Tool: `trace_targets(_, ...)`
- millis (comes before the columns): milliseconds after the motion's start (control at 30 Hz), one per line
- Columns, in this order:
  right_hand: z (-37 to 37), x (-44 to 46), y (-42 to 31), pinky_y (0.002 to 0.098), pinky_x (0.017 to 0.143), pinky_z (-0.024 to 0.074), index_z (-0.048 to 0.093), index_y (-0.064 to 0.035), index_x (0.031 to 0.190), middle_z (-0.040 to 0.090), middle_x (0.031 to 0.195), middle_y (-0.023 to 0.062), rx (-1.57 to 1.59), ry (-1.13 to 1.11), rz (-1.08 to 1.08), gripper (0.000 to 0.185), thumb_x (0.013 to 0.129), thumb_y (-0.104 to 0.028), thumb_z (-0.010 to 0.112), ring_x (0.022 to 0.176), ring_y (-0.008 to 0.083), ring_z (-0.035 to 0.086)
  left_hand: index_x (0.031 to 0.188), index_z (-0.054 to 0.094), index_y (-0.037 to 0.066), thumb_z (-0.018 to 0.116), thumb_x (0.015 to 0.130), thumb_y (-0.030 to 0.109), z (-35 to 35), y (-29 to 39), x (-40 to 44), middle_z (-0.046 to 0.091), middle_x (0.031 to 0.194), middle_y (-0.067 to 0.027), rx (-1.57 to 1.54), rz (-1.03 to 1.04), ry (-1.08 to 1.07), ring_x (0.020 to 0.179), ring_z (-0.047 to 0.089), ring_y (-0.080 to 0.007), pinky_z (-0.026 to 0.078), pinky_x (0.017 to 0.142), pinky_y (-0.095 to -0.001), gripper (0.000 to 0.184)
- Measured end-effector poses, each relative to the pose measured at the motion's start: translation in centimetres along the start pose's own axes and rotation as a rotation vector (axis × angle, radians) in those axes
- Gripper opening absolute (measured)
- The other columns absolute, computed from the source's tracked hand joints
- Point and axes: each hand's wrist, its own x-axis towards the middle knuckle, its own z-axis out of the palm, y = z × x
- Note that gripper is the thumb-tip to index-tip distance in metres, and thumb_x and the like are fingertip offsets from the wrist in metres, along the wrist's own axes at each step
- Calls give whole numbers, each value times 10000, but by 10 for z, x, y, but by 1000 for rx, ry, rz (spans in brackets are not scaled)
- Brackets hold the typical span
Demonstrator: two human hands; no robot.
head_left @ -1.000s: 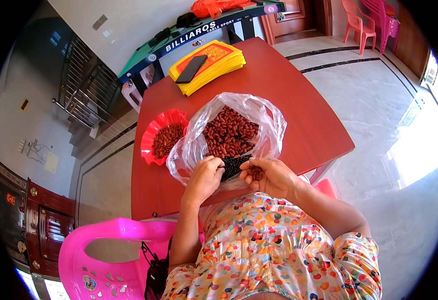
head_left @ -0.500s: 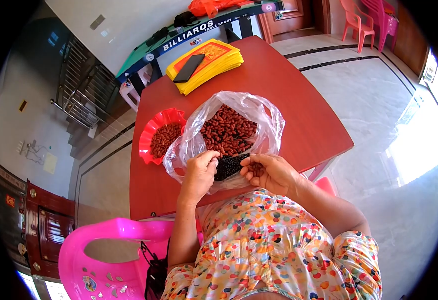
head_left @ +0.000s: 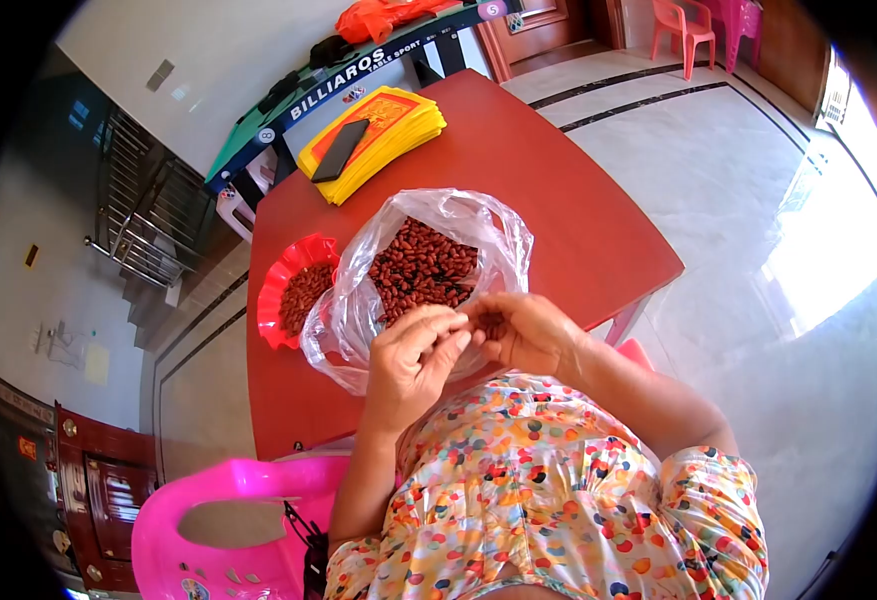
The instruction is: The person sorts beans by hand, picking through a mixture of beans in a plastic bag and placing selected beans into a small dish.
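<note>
A clear plastic bag stands wide open on the table in front of me, with many reddish-brown beans inside and some black ones among them. Over its near edge, my left hand is closed in a pinch; whatever its fingertips hold is too small to make out. My right hand curls around a few reddish-brown beans, their dark red showing in the cupped palm. The fingertips of both hands meet or nearly meet. Left of the bag sits a red wavy-rimmed bowl holding similar beans.
The red table bears a stack of yellow paper with a black phone on it. Behind stands a small billiard table. A pink plastic chair is at my left.
My hands have come together over the bag's near side, the left moving right towards the right hand. The black beans between them are now mostly covered. The view has shifted slightly.
</note>
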Motion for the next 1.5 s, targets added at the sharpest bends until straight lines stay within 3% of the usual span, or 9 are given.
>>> trace_targets(233, -12, 7, -16, 223, 536, 482, 578, 49, 865, 590, 735, 102, -6, 64, -120, 229, 919, -107, 420, 619, 134, 556, 1032, 577, -39, 554, 862, 143, 45, 14, -19, 580, 1075, -183, -63, 33, -837, 1018, 556, -293, 432, 885, -352, 250)
trace_targets(600, -12, 6, -15, 220, 524, 486, 580, 45, 845, 603, 743, 117, -24, 63, -98, 181, 891, -84, 462, 588, 136, 566, 1240, 404, -19, 339, 946, 248, 158, -87, -25, 453, 1261, -189, 180, -477, -1122, 1212, 395, -265, 312, 1004, -357, 402)
trace_targets(700, -12, 7, -14, 219, 526, 488, 577, 41, 836, 602, 743, 117, -32, 62, -97, 178, 890, -83, 461, 589, 135, 564, 1260, 394, -9, 313, 962, 265, 181, -132, -52, 451, 1271, -132, -74, -358, -848, 1204, 398, -208, 315, 1014, -341, 413)
trace_targets(900, -14, 8, -11, 218, 525, 484, 578, 45, 842, 598, 746, 118, -41, 58, -93, 183, 891, -85, 459, 588, 138, 556, 1277, 384, 1, 326, 967, 248, 194, -126, -61, 446, 1271, -88, -693, -792, -435, 1190, 398, -183, 317, 1015, -329, 401)
trace_targets(1000, -13, 8, -10, 223, 529, 476, 579, 48, 850, 597, 754, 117, -40, 67, -102, 187, 894, -86, 457, 598, 137, 551, 1255, 425, 2, 399, 879, 115, 202, -156, -71, 448, 1253, -236, -593, -587, -469, 1192, 429, -300, 352, 977, -385, 394)
trace_targets(1067, -13, 7, -11, 227, 532, 474, 579, 50, 853, 597, 757, 115, -43, 66, -102, 191, 896, -87, 454, 604, 136, 550, 1187, 471, -17, 419, 873, 114, 169, -98, -46, 480, 1197, -259, 64, -421, -753, 1160, 454, -330, 368, 960, -405, 345)
trace_targets(1167, -13, 7, -13, 230, 539, 470, 578, 52, 858, 597, 761, 114, -45, 70, -106, 198, 902, -89, 447, 615, 137, 550, 1184, 504, 22, 507, 843, 128, 155, -72, -37, 481, 1217, -231, 263, -111, -1027, 1191, 414, -336, 334, 992, -395, 357)
trace_targets(1300, -15, 6, -15, 236, 557, 477, 577, 52, 867, 597, 758, 114, -48, 59, -118, 217, 913, -100, 429, 630, 140, 554, 970, 598, -8, 569, 767, 62, 81, 16, 1, 557, 1012, -197, 93, -97, -1114, 947, 543, -324, 421, 827, -397, 217)
trace_targets(1500, 1, 2, -4, 246, 554, 472, 564, 27, 906, 581, 792, 92, 34, 83, -148, 217, 924, -152, 443, 669, 155, 563, 840, 618, -16, 587, 784, -49, 14, 21, 21, 574, 823, -71, -159, -52, -216, 766, 561, -147, 456, 688, -258, 72)
